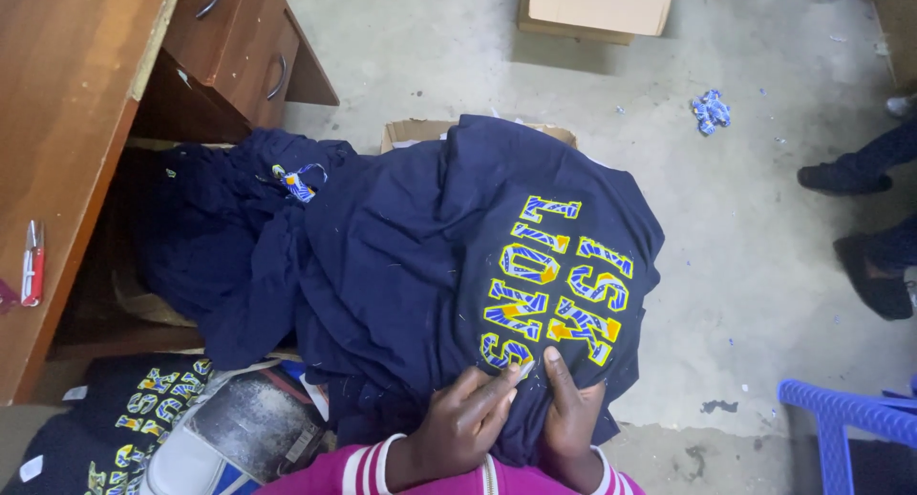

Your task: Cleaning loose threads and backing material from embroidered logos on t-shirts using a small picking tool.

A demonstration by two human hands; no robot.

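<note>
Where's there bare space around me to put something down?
Bare floor lies right of the navy shirt, between the cardboard box, the blue chair and another person's shoes. The wooden desk is bare above the red clippers. Your lap and the lower left are crowded with shirts.

Blue chair (845, 428) cut off at right edge; cardboard box (597, 6) cut off at far edge; box (420, 132) mostly hidden beneath navy garment (420, 256).
</note>
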